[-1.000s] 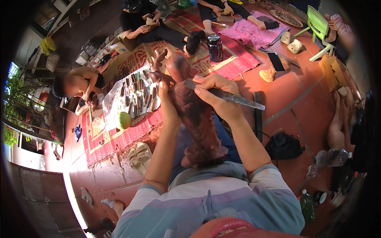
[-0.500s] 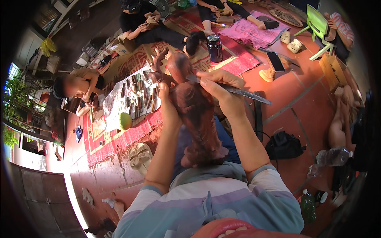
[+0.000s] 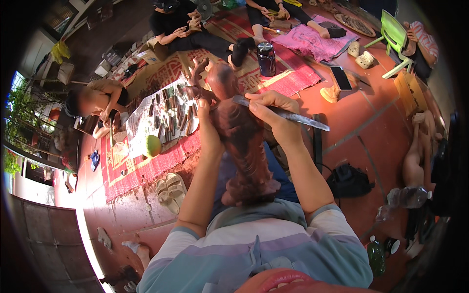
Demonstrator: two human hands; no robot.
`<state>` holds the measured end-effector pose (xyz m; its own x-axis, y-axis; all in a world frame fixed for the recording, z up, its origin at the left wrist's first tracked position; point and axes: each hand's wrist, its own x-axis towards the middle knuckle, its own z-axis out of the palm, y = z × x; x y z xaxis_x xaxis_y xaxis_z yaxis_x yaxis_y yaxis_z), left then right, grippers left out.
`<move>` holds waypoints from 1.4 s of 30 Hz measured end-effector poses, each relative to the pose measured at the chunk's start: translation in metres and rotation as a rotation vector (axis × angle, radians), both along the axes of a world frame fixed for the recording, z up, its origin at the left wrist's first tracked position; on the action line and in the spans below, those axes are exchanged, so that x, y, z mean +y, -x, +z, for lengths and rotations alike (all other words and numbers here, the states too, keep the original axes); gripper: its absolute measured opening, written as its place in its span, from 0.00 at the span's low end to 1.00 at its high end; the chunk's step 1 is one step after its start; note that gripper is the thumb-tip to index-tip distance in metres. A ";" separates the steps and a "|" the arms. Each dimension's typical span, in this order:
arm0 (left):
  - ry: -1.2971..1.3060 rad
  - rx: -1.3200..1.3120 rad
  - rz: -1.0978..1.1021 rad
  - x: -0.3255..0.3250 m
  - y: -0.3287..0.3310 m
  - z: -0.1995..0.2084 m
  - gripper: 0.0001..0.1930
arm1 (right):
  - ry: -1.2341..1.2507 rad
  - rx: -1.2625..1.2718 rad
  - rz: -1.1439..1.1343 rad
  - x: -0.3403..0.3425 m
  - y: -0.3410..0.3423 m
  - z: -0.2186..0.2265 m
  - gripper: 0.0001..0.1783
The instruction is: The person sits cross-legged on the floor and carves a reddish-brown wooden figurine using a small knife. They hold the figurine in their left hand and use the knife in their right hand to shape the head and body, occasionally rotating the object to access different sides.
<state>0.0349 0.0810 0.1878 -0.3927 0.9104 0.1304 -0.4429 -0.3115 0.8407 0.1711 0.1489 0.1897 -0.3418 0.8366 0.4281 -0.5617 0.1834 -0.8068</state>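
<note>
The right hand [image 3: 276,115] is closed around a long metal carving tool [image 3: 288,115], whose blade end meets the upper part of a dark reddish wooden figure [image 3: 244,151] while its other end juts out to the right over the tiled floor [image 3: 371,132]. The left hand [image 3: 209,110] grips the figure on its left side, near the top, fingers wrapped onto the wood. The figure stands upright between the person's forearms, its base resting on the lap, against the striped shirt [image 3: 254,249]; its rounded top sits just above both hands.

Beyond the hands, a sheet [image 3: 141,122] lies on a red patterned mat [image 3: 146,168] with many small chisels [image 3: 171,115] laid out in rows, and a green round fruit [image 3: 152,145] sits at the sheet's near edge. A pair of pale sandals [image 3: 170,190] lies on the floor beside the mat. Farther off stand a dark metal flask [image 3: 266,58], a phone [image 3: 340,77] lying flat, and a green plastic chair [image 3: 396,41]. Other people sit on the mats at the far side and to the left, busy with their own hands. A black bag [image 3: 349,180] lies on the floor to the right.
</note>
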 end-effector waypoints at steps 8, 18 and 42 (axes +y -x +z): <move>0.038 0.062 0.086 0.001 -0.004 0.003 0.33 | 0.040 0.018 0.027 0.001 0.000 0.004 0.05; 0.031 0.049 0.038 -0.004 -0.006 0.007 0.34 | -0.101 0.055 -0.046 -0.005 0.003 -0.005 0.04; 0.030 -0.001 0.092 -0.002 -0.020 0.009 0.29 | -0.127 -0.016 -0.108 0.005 -0.013 0.015 0.03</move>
